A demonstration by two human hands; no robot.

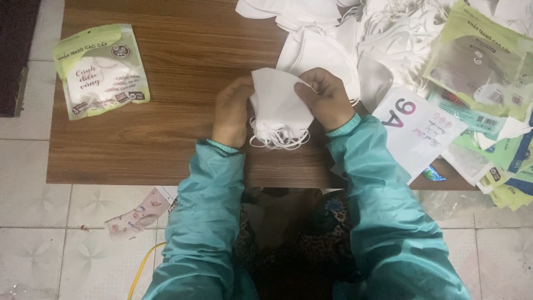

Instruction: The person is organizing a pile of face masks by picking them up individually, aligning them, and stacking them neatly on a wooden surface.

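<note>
Hands met over the middle of the wooden table [166, 50], both on one stack of white masks [279, 108]. Left hand [232, 111] sat on the stack's left edge, back of hand toward the camera, fingers curled together and tucked behind the masks, thumb at the top corner. Right hand [326, 99] took the right edge from above, knuckles up, fingers bent and pressed together on the top mask, thumb pinching the upper edge. Both grips were closed on the stack, no gap between fingers and fabric.

Stack was held upright-ish, tilted slightly toward the person, just above the tabletop near the front edge. Ear loops [277, 140] hung in a bunch off its lower end. Couldn't tell whether the loops touched the table.

Both forearms came in from below in teal sleeves [383, 183], elbows out wide, wrists angled inward so the arms formed a V toward the stack.

Around it: loose pile of white masks [355, 33] just behind the right hand, spreading to the table's far right. Green printed pouch [101, 69] lay flat at the far left, well apart from the hands. White printed bag [419, 130] lay just right of the right wrist, more green packaging [488, 61] heaped beyond it. Tiled floor [33, 211] showed below the table.
</note>
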